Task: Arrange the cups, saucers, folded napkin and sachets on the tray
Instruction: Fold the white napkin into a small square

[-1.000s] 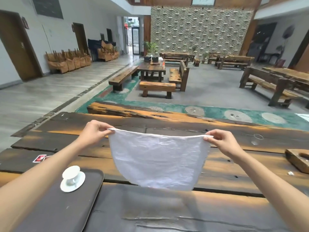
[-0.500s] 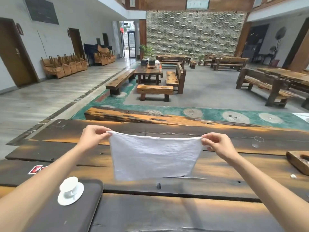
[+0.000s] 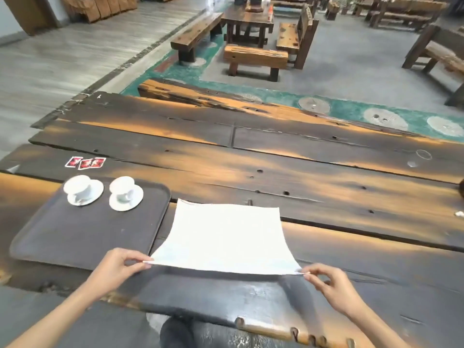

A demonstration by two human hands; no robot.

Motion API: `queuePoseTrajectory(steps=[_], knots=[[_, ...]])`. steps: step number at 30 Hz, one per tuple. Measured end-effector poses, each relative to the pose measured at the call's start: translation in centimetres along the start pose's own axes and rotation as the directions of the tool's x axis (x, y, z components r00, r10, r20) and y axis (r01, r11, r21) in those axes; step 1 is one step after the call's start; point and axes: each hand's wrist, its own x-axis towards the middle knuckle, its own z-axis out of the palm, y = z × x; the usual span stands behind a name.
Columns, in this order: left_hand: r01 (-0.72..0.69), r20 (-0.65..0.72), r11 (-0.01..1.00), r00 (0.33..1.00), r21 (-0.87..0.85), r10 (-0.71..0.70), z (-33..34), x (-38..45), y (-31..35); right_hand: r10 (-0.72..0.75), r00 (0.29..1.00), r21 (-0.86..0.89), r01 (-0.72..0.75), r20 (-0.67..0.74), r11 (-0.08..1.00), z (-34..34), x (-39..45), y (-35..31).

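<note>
A white napkin (image 3: pixel 224 237) lies spread on the dark wooden table (image 3: pixel 326 192), its far edge flat and its near edge lifted a little. My left hand (image 3: pixel 118 268) pinches the near left corner and my right hand (image 3: pixel 331 282) pinches the near right corner. Left of the napkin sits a dark brown tray (image 3: pixel 75 237). At the tray's far end stand two white cups on saucers, one (image 3: pixel 82 190) at the left and one (image 3: pixel 125 194) at the right. Three red sachets (image 3: pixel 85 162) lie on the table beyond the tray.
The table's near edge (image 3: pixel 251 322) runs just below my hands, with my knee under it. A small white scrap (image 3: pixel 459 214) lies at the far right. Beyond the table are a long bench (image 3: pixel 200 94), the floor and more wooden tables and benches.
The napkin hung in the air between my raised hands; now both hands have come down towards me and laid it flat on the table. The view has tilted down, showing both cups and the sachets.
</note>
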Motion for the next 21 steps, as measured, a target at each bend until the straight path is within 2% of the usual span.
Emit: queuePoseTrajectory(steps=[3,8,15,21], knots=[[0.046,0.048,0.999,0.998,-0.012,-0.045,1.3,-1.8,-2.3,0.034,0.999,0.003,-0.034,0.037,0.999,2.1,-1.8,1.5],[0.051,0.018,0.993,0.999,-0.103,-0.05,1.0,-1.1,-3.0,0.073,0.997,0.058,-0.074,0.022,0.996,2.3,-0.7,1.2],[0.101,-0.051,0.986,0.993,-0.131,-0.108,1.3,4.5,-3.4,0.168,0.985,0.151,-0.16,-0.042,0.976,3.5,5.7,0.0],[0.159,-0.087,0.976,0.981,-0.148,-0.173,3.5,10.4,-4.8,0.323,0.944,0.108,-0.315,-0.07,0.943,5.8,11.3,1.7]])
